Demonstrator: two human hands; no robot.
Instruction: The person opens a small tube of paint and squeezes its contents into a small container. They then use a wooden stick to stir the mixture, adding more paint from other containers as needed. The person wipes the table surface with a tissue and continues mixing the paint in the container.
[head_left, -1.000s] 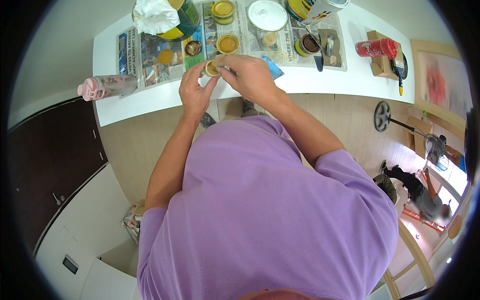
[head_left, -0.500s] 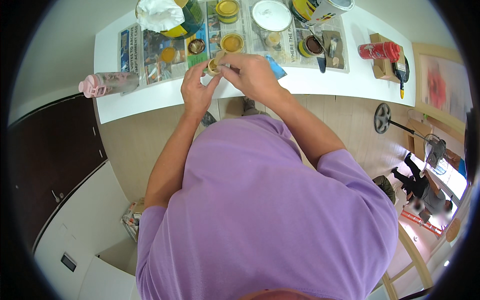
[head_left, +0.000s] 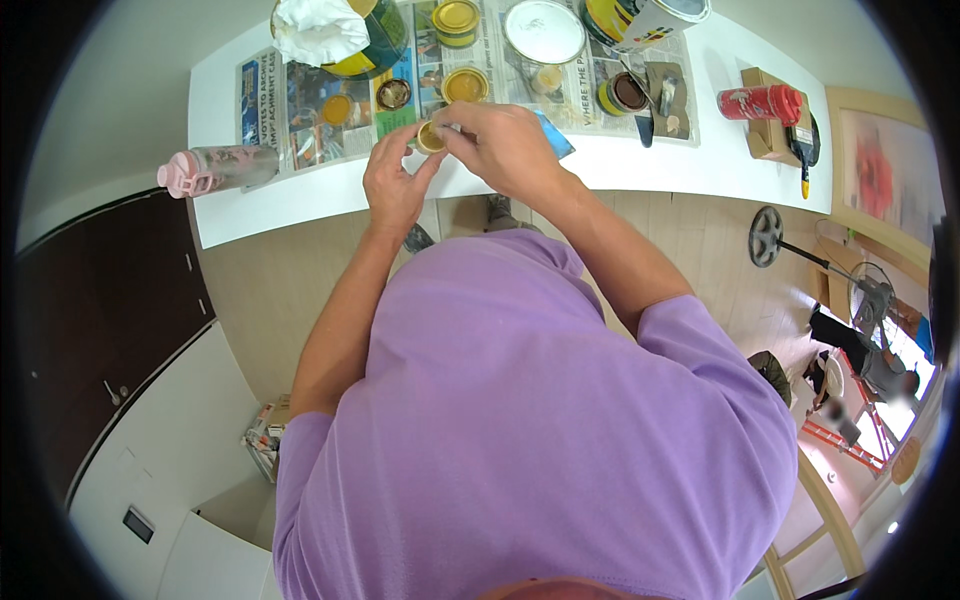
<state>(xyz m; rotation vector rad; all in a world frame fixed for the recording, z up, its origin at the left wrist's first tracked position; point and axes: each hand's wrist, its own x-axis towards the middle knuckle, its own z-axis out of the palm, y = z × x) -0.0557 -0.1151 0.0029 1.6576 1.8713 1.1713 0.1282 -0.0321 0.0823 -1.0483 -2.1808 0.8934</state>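
Observation:
My left hand (head_left: 395, 180) grips a small gold-rimmed container (head_left: 431, 138) at the table's front edge. My right hand (head_left: 495, 150) is closed at the same container's upper right, with fingertips on its rim, partly hiding it. Just beyond are an open tin of ochre paint (head_left: 465, 84), a dark stained lid (head_left: 393, 93) and a yellow-orange round lid (head_left: 336, 109). A blue sheet (head_left: 556, 139) lies beside my right hand. To the right sits an open tin of brown paint (head_left: 630, 89) with a knife-like tool beside it.
On the newspaper-covered table (head_left: 235, 220) stand large cans (head_left: 640, 20), a white lid (head_left: 544, 32) and a crumpled cloth (head_left: 315, 30). A pink bottle (head_left: 215, 170), red bottle (head_left: 755, 102) and brush (head_left: 802, 145) are at the sides. A fan (head_left: 873, 300) and people (head_left: 880, 370) are at right.
My right fingers have shifted slightly over the small container, which stays between both hands. The people at the far right have changed posture.

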